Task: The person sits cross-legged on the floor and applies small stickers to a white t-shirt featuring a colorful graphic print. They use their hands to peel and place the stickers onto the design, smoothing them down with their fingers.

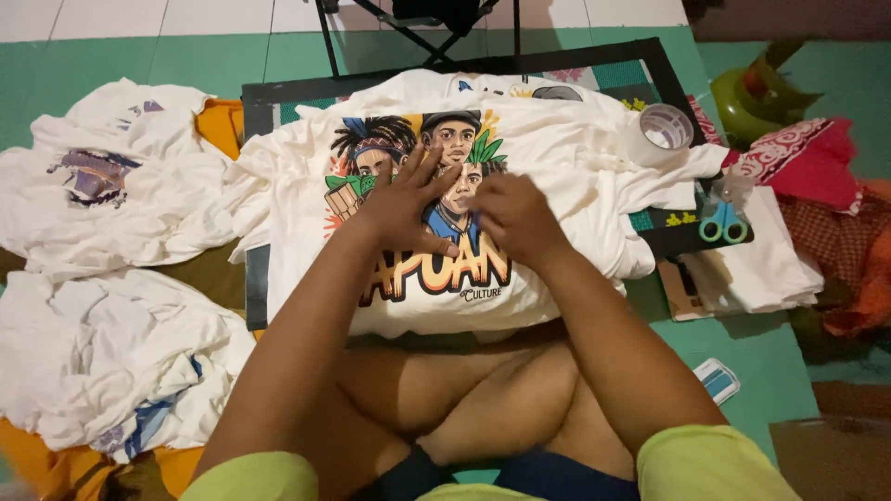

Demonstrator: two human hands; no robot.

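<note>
I see the white printed T-shirt (566, 176) spread print-up on the black-framed mat (664, 60) on the floor, long axis running away from me, collar at the far end. My left hand (404, 204) lies open, fingers spread on the print; my right hand (515, 218) is curled, pinching the fabric beside it.

view: single head camera, worn by seated person
facing: steeply down and forward over crossed legs (483, 399)
landmark: printed white T-shirt (418, 199), frame centre
nearness: close; forearms fill the lower frame
far edge: folding stand legs (408, 32) beyond the shirt
sides: shirt piles (111, 278) left of it, scissors (724, 223) right
shared: none, one view
</note>
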